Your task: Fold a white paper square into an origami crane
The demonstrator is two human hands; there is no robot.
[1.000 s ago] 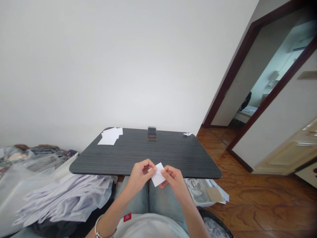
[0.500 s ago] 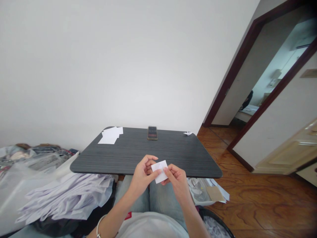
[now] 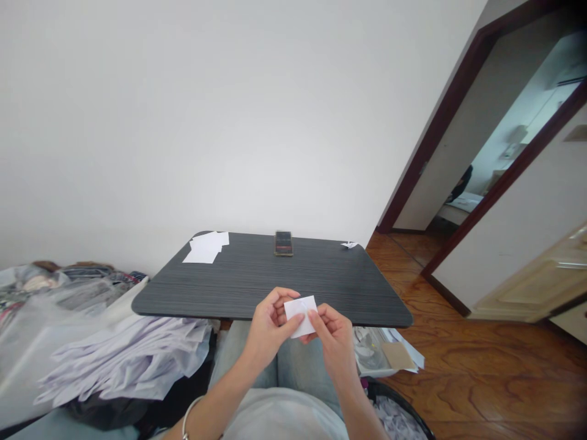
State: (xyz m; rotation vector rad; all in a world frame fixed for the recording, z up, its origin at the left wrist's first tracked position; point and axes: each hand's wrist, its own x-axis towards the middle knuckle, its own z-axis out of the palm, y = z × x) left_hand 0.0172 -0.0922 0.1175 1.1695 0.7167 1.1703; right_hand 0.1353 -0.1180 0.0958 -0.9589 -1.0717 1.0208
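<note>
Both my hands hold a small white paper square [image 3: 300, 316] up over the front edge of the table, with a faint crease showing across it. My left hand [image 3: 271, 321] pinches its left side between thumb and fingers. My right hand [image 3: 334, 339] grips its lower right corner. On the dark grey wood-grain table [image 3: 275, 281], a stack of loose white paper sheets [image 3: 206, 247] lies at the far left. A phone [image 3: 284, 242] stands at the back middle, and a small folded paper crane [image 3: 349, 244] sits at the far right corner.
A heap of white sheets and clear plastic [image 3: 128, 360] lies left of my lap. Papers and a brown card [image 3: 397, 355] lie below the table's right edge. A round waste bin [image 3: 394, 418] stands at lower right on the wooden floor [image 3: 481, 366].
The paper square has turned from a tilted position to nearly level between my fingers. Both hands have shifted slightly to the right.
</note>
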